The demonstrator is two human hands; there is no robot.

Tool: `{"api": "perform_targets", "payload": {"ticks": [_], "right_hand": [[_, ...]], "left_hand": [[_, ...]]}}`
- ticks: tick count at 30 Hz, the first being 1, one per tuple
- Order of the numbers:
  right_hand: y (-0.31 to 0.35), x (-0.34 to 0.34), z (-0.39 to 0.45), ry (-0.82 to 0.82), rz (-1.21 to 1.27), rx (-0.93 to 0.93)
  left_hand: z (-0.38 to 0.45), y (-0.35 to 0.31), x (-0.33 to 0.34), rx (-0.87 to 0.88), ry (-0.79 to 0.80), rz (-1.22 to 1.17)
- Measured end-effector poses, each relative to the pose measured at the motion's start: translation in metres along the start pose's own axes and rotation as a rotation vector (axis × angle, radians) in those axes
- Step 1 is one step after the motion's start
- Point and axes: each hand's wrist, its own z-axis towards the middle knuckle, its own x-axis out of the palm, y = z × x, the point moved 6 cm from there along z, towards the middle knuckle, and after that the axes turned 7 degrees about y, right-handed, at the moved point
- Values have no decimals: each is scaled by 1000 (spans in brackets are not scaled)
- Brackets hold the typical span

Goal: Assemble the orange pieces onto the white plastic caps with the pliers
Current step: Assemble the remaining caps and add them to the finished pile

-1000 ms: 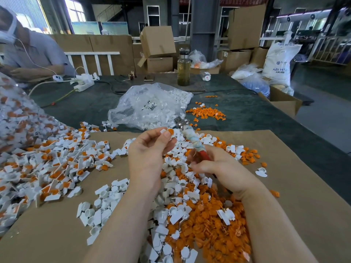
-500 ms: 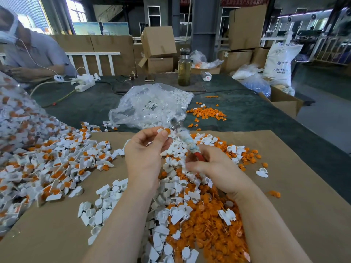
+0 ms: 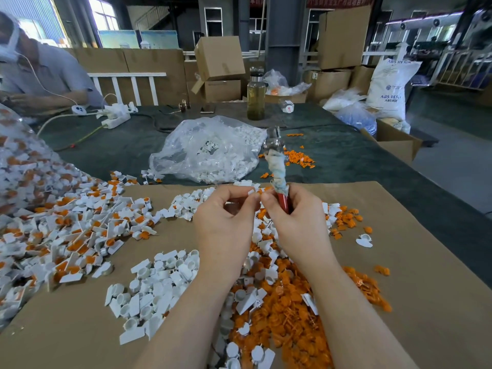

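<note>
White cap (image 3: 252,192): my left hand (image 3: 225,225) pinches it.
Pliers (image 3: 278,171): my right hand (image 3: 299,222) grips them, thumb steadying the orange piece (image 3: 267,188).
Tip: seat it squarely before squeezing.

both forearms reach in from the near edge and converge toward the middle, bare to the elbow. the left hand (image 3: 226,225) is raised, back toward the camera, fingers curled with thumb and fingertips pinching together at its far right side. the right hand (image 3: 300,222) sits just beside it, fingers wrapped in a fist, thumb pointing left, almost touching the left fingertips.
</note>
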Motion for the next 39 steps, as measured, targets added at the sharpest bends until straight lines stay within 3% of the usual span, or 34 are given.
{"api": "perform_targets", "payload": {"ticks": [7, 10, 14, 19, 29, 39], "right_hand": [[2, 1, -1, 38, 42, 30], [-2, 2, -1, 196, 92, 76], [-11, 3, -6, 464, 11, 181], [-9, 12, -12, 622, -30, 195], [-7, 17, -15, 680, -105, 211], [-2, 20, -13, 584, -218, 100]], "left_hand": [[-1, -1, 0, 27, 6, 24], [2, 3, -3, -5, -1, -53], [11, 10, -12, -96, -2, -398], [19, 10, -20, -111, 11, -545], [20, 10, -24, -110, 21, -524], [21, 13, -25, -140, -19, -525]]}}
